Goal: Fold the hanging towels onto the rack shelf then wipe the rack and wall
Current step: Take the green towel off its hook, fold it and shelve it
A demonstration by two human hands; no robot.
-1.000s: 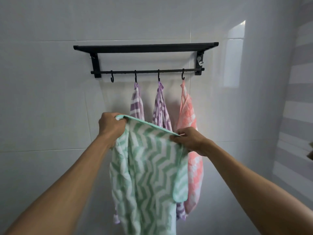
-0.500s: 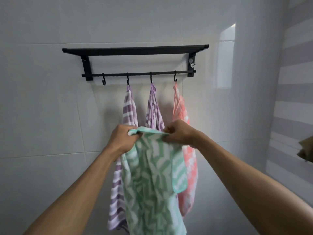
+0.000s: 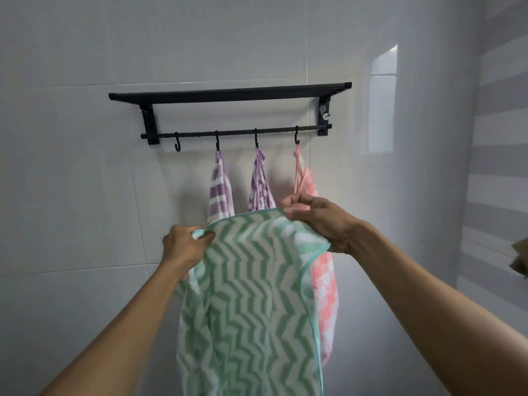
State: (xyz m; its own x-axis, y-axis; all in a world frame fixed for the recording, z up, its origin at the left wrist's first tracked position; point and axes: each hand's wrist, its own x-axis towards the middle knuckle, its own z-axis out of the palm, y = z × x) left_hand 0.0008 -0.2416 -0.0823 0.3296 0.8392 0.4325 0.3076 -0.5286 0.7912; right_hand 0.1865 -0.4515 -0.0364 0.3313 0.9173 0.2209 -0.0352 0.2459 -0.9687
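A green and white zigzag towel (image 3: 248, 304) hangs spread between my hands, below the rack. My left hand (image 3: 183, 247) pinches its top left corner and my right hand (image 3: 317, 221) grips its top right edge. Above, a black wall rack (image 3: 228, 95) has a flat shelf and a bar with several hooks. The leftmost hook (image 3: 177, 144) is bare. Three towels hang from the others: a purple striped towel (image 3: 220, 190), a purple patterned towel (image 3: 260, 187) and a pink checked towel (image 3: 324, 287), all partly hidden behind the green one.
White wall tiles (image 3: 85, 195) surround the rack. A grey and white striped wall (image 3: 503, 167) runs along the right side. A brownish object (image 3: 520, 258) pokes in at the right edge.
My hands came together half a second ago, bunching the green towel, and have spread apart again, so the towel now hangs wide. The right hand sits higher than before.
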